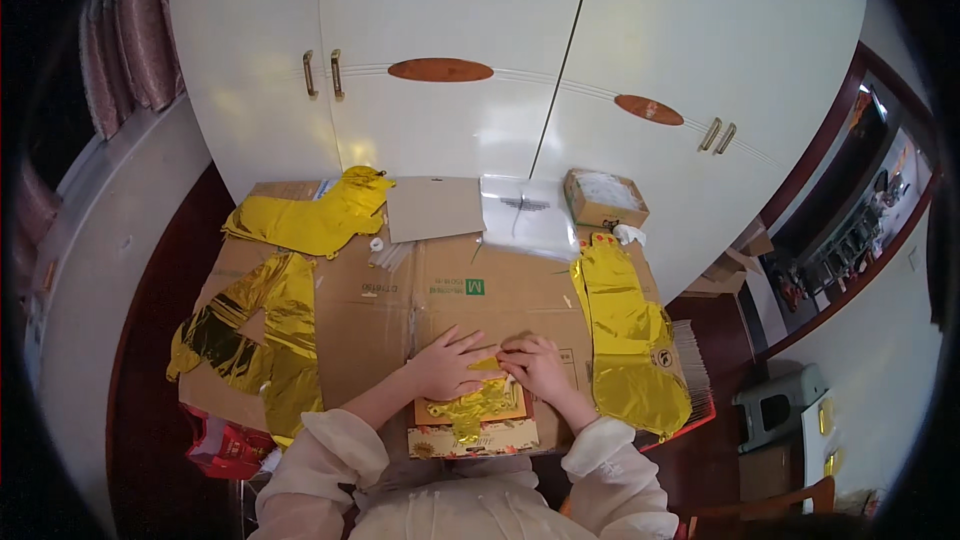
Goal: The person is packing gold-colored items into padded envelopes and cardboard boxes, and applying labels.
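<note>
A small folded gold foil balloon (467,424) lies on a printed card (508,434) with an orange and cream front, at the table's near edge. My left hand (450,368) rests flat on the foil, its fingers spread. Close beside it, my right hand (538,368) has its fingers bent together in a pinch at the foil's upper edge. Its fingertips partly hide the spot they grip. Both hands cover much of the foil and the card's upper part.
Flattened cardboard (520,295) covers the table. Large gold foil balloons lie at the far left (310,220), left (290,310) and right (630,340). At the back are a grey board (435,208), clear plastic bags (525,215) and a small carton (606,198). White straws (395,255) lie nearby.
</note>
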